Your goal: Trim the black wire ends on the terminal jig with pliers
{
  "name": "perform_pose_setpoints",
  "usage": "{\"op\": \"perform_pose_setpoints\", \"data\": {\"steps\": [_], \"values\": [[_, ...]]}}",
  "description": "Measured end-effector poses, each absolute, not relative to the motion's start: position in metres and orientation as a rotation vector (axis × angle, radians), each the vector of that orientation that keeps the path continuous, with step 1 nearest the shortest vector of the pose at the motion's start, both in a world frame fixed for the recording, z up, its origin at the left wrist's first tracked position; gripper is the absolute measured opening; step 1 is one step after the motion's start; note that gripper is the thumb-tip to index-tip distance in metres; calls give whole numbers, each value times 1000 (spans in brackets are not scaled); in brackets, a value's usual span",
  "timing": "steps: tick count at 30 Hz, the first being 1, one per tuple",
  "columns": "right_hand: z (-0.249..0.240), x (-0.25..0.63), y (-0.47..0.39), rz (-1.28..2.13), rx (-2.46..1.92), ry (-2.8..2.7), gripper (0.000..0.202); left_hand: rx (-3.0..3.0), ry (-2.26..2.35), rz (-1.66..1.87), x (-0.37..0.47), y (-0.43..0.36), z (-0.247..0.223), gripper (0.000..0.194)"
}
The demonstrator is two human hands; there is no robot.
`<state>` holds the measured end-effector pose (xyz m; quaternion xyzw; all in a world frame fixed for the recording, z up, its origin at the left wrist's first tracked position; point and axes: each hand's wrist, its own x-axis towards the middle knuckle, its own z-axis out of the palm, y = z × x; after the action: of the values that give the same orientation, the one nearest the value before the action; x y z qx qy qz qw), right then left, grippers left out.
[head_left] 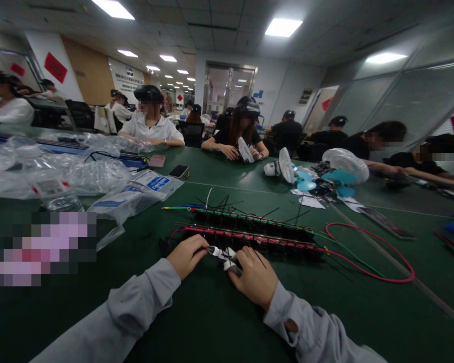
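In the head view, a small white strip with dark marks point(222, 253) lies between my two hands, in front of a wire bundle. My left hand point(187, 256) pinches its dark left end between thumb and fingertips. My right hand point(256, 276) has its fingers closed round the right end, with a rounded white piece point(230, 265) by the thumb. What exactly these white pieces are cannot be made out. Just behind, a long black bundle with comb-like rows point(245, 244) carries a red cable point(391, 280) and a green wire point(357, 262). Thin black cable ties point(274, 213) stick out of it.
Clear plastic bags point(79, 171) and a plastic bottle point(56, 194) stand left, near a phone point(178, 172). Fan parts, with a white grille point(346, 164) and blue blades point(306, 180), lie at the back right. Across the table, a person handles a white fan part point(245, 150).
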<state>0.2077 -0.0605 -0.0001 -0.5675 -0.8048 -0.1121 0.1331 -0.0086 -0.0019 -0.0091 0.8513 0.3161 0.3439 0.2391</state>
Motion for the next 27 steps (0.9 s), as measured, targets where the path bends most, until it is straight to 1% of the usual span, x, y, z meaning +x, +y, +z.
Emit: {"op": "perform_pose_setpoints", "data": {"steps": [7,12,23,27], "values": [[1,211,-61,-474,-1522,-2352,18,2327,864,960,-10,-2,-8,12],[4,210,-61,-423,-1544,-2366,22,2294,851,970,-10,-2,-8,13],[4,208,-60,-371,-1552,-2370,22,2291,865,959,-9,-2,-7,12],[3,208,-61,-379,-1541,-2357,26,2290,865,967,-9,-3,-6,12]]}}
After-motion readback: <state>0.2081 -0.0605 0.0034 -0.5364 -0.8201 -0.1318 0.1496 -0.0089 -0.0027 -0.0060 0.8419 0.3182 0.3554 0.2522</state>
